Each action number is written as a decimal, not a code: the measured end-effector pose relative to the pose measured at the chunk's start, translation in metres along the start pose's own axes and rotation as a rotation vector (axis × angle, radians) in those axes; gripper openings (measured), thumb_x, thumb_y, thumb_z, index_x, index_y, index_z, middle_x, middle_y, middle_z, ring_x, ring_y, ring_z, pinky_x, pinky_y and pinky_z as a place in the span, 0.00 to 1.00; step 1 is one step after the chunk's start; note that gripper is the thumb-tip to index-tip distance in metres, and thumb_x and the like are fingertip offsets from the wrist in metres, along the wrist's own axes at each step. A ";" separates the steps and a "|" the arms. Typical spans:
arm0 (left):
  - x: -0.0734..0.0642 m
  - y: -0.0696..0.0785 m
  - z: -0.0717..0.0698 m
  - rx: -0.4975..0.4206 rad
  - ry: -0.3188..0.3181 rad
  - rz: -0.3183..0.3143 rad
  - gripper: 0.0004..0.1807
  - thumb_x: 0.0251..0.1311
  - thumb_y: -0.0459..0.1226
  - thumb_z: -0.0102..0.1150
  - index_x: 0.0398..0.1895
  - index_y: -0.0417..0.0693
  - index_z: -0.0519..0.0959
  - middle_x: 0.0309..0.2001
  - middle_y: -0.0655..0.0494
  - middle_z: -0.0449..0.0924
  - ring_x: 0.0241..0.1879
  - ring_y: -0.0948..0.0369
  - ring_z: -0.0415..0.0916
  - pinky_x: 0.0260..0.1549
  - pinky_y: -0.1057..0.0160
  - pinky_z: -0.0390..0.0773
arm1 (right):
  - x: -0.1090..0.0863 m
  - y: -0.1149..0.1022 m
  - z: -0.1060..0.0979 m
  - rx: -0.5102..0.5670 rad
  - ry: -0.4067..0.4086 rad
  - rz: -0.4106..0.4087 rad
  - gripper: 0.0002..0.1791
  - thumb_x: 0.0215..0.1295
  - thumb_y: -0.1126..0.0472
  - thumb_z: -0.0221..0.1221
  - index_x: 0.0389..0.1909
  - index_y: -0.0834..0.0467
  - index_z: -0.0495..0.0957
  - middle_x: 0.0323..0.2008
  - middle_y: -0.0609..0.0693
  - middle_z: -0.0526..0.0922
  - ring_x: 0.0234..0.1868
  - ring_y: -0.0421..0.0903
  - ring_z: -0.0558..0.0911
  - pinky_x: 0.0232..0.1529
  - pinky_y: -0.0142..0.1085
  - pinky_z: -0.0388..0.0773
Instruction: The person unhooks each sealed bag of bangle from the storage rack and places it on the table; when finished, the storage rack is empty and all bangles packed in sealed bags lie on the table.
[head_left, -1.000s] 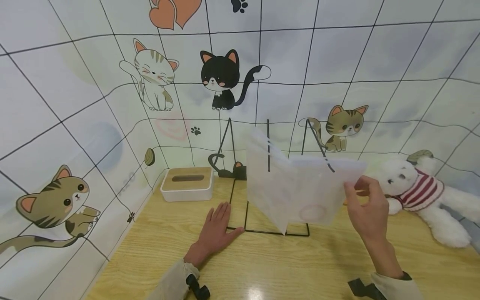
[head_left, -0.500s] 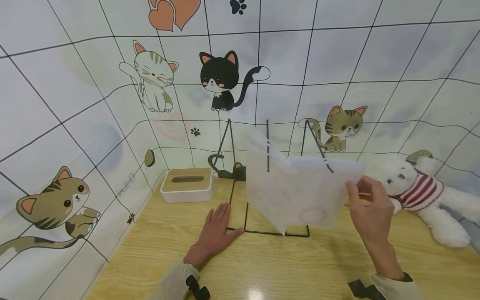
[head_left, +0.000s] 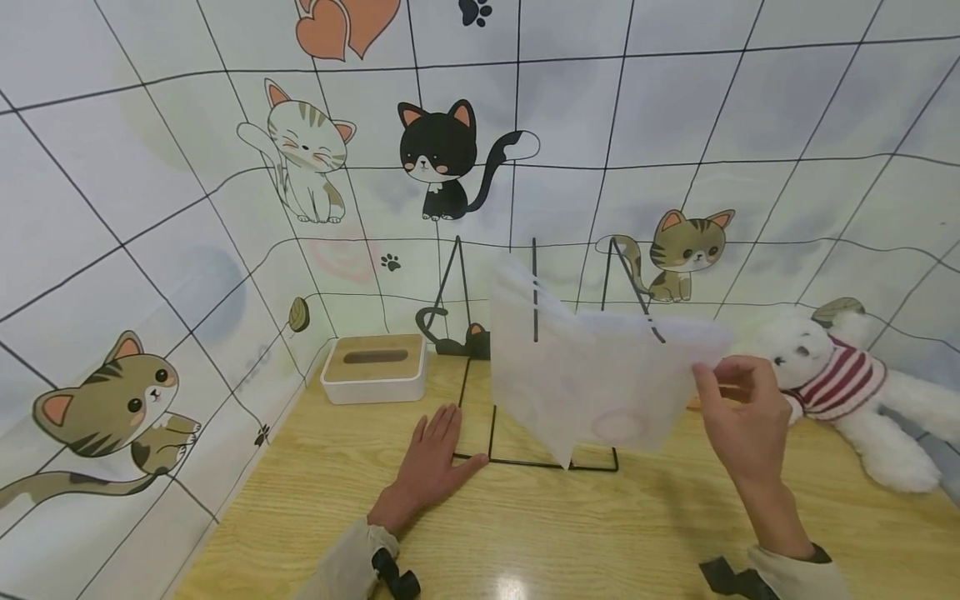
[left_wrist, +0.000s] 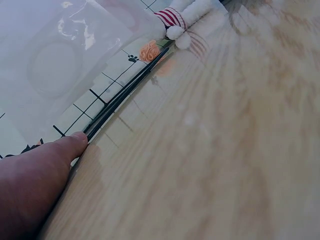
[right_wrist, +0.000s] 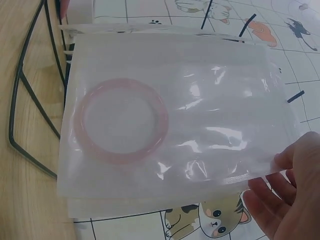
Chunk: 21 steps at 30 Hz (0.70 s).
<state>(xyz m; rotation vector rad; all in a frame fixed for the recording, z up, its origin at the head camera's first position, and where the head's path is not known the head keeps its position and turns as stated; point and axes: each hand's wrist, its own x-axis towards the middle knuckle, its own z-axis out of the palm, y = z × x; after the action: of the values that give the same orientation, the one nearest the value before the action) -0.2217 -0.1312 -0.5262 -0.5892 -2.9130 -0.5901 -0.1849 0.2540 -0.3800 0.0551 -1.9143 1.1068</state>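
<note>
A translucent plastic bag [head_left: 630,383] hangs among the uprights of a black wire rack [head_left: 551,463], with another sheet of plastic angled to its left. Inside the bag a pale pink ring [right_wrist: 162,120], bangle-like, shows clearly in the right wrist view. My right hand [head_left: 745,425] pinches the bag's right edge between thumb and fingers. Palm down on the wooden table, my left hand [head_left: 425,467] lies with straight fingers at the rack's left front corner. Its thumb touches the base wire, as the left wrist view also shows.
A white tissue box [head_left: 372,389] with a wooden lid stands behind the left hand. On the right lies a white plush toy [head_left: 832,375] in a striped sweater. An orange rose-like ball [left_wrist: 149,50] sits beyond the rack. Cat-patterned walls close off the back and left.
My right hand has shifted slightly right and still pinches the bag's edge. The left hand has stayed in place on the table.
</note>
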 end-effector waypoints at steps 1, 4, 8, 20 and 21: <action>0.000 0.000 0.000 0.000 0.000 -0.001 0.51 0.67 0.65 0.47 0.79 0.38 0.50 0.79 0.43 0.49 0.80 0.48 0.45 0.76 0.41 0.44 | 0.000 0.000 -0.001 0.018 -0.013 0.012 0.12 0.60 0.71 0.66 0.40 0.71 0.75 0.31 0.29 0.74 0.33 0.22 0.77 0.38 0.14 0.72; 0.000 -0.001 0.001 -0.003 0.004 0.000 0.51 0.66 0.65 0.48 0.79 0.37 0.50 0.79 0.43 0.50 0.80 0.48 0.45 0.76 0.41 0.45 | 0.000 -0.001 -0.002 0.093 -0.050 0.061 0.10 0.62 0.73 0.63 0.40 0.71 0.72 0.28 0.32 0.76 0.32 0.25 0.79 0.35 0.16 0.72; 0.001 -0.003 0.003 0.001 0.008 0.004 0.51 0.66 0.65 0.47 0.79 0.38 0.50 0.79 0.43 0.50 0.79 0.48 0.46 0.75 0.41 0.46 | 0.000 -0.002 -0.004 0.232 -0.101 0.111 0.08 0.64 0.75 0.59 0.38 0.66 0.69 0.20 0.38 0.74 0.21 0.30 0.73 0.24 0.24 0.67; 0.001 -0.002 0.001 0.011 -0.005 -0.002 0.52 0.67 0.66 0.45 0.79 0.39 0.49 0.80 0.45 0.49 0.80 0.49 0.45 0.76 0.42 0.45 | 0.003 -0.007 -0.006 0.465 -0.276 0.082 0.13 0.72 0.74 0.52 0.55 0.70 0.74 0.44 0.44 0.85 0.44 0.35 0.85 0.43 0.21 0.78; 0.001 -0.002 0.001 0.013 -0.005 -0.002 0.52 0.67 0.67 0.45 0.79 0.39 0.49 0.80 0.45 0.49 0.80 0.49 0.45 0.76 0.42 0.45 | 0.003 -0.007 -0.006 0.444 -0.277 0.070 0.14 0.72 0.73 0.51 0.55 0.71 0.74 0.45 0.44 0.84 0.44 0.34 0.84 0.44 0.21 0.78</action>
<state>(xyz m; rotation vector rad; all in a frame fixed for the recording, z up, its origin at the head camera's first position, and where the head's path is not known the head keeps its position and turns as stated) -0.2235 -0.1319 -0.5278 -0.5873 -2.9203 -0.5706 -0.1796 0.2547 -0.3724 0.4086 -1.8813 1.6241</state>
